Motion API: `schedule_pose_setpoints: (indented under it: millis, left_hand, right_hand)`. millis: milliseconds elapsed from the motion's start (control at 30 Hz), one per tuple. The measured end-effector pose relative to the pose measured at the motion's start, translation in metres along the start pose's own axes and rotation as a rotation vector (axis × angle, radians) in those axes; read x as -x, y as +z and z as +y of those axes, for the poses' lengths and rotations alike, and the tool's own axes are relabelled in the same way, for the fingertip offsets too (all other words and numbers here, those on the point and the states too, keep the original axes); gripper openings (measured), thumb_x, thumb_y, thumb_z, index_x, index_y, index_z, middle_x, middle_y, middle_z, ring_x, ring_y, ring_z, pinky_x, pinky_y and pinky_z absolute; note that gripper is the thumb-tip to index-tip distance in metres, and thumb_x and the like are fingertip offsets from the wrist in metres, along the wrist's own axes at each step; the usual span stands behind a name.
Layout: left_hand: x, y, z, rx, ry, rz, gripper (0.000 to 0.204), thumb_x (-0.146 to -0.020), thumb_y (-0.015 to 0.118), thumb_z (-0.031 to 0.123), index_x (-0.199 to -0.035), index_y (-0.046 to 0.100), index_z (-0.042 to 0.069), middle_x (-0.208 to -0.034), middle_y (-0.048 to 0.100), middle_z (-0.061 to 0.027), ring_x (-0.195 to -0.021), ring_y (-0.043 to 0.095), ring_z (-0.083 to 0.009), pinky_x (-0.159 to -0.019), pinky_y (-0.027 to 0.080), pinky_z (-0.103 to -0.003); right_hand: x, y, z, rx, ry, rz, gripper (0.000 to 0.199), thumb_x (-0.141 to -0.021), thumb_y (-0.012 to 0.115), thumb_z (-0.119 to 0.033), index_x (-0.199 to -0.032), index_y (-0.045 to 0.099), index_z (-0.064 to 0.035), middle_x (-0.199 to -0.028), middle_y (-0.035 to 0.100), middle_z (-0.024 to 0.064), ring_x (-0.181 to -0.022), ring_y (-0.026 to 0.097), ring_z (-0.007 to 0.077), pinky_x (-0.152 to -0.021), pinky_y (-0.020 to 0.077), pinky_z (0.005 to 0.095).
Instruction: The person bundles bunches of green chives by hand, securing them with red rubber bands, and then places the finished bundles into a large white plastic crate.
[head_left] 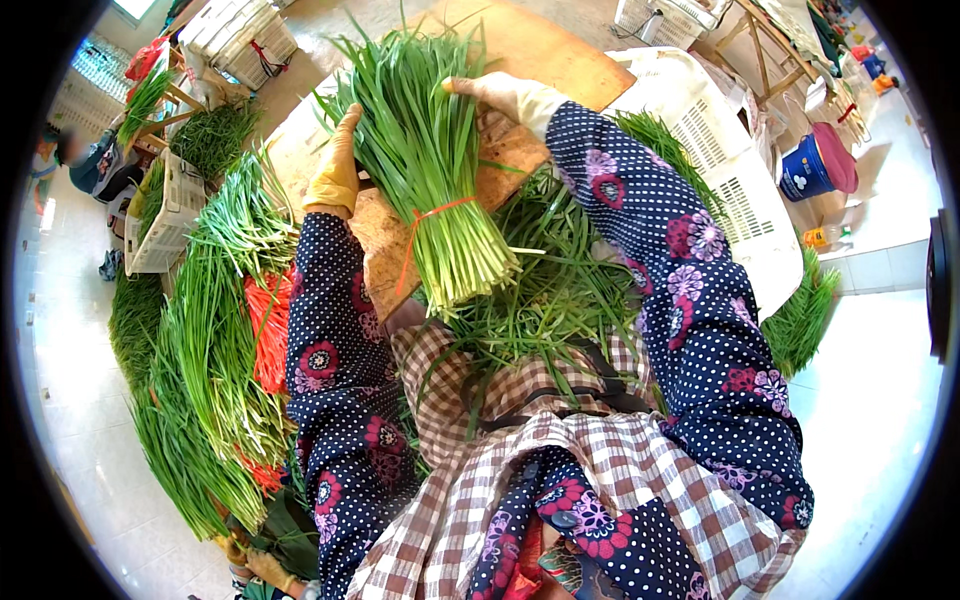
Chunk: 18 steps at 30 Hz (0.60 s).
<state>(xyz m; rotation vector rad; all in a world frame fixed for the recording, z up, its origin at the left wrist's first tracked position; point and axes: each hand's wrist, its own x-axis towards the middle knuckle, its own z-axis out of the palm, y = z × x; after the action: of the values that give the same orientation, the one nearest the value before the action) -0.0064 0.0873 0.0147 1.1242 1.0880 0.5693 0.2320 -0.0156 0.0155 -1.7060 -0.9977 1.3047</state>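
Note:
A thick bunch of garlic chives (425, 140) lies on a worn wooden board (555, 45), leaves away from me and pale cut stems toward me. An orange-red tie (440, 212) circles its stems, with a loose end hanging at the left. My left hand (338, 165), in a yellow glove, presses the leaves from the left. From the right, my right hand (505, 95), also gloved, grips the leaves with the thumb on top; its other fingers are mostly hidden. Loose chive leaves (550, 290) cover my lap and checked apron (440, 370).
Left of me are heaped chives (215, 350) and red ties (268, 330). Another person's gloved hands (268, 570) show at the lower left; a second person (100, 165) sits farther off. White crates (715, 150) stand at the right, near a blue bucket (806, 168).

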Motion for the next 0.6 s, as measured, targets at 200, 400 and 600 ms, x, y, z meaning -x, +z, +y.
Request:
schedule_pose_setpoints:
  millis: [200,400,600]
  left_hand:
    - [0.027,-0.038,-0.018,0.064,0.028,0.063,0.099,-0.071,0.059,0.063,-0.143,0.012,0.015,-0.140,0.018,-0.0272,-0.128,0.026,-0.0381,-0.086,0.042,-0.053]
    - [0.089,-0.020,-0.053,0.069,0.045,0.018,0.076,-0.076,0.060,0.056,-0.127,0.037,0.005,-0.096,0.053,-0.0135,-0.092,0.052,-0.0254,-0.077,0.047,-0.043]
    - [0.110,0.011,-0.083,0.108,-0.030,-0.247,0.081,-0.078,0.066,0.040,-0.131,0.029,-0.008,-0.128,0.043,-0.0170,-0.113,0.045,-0.0226,-0.091,0.039,-0.032]
  right_hand:
    - [0.061,-0.015,0.022,-0.139,0.111,0.043,0.074,-0.077,0.058,-0.058,-0.119,0.047,0.0013,-0.108,0.055,0.0192,-0.093,0.058,0.0309,-0.074,0.0520,0.0407]
    - [0.099,0.012,0.062,-0.255,0.005,-0.006,0.041,-0.084,0.060,-0.039,-0.107,0.058,-0.0053,-0.105,0.059,0.0163,-0.084,0.059,0.0250,-0.070,0.0513,0.0391]
    - [0.103,0.065,0.071,-0.231,-0.004,-0.176,0.056,-0.077,0.066,-0.045,-0.110,0.057,-0.0008,-0.099,0.061,0.0090,-0.090,0.057,0.0202,-0.073,0.0487,0.0360]
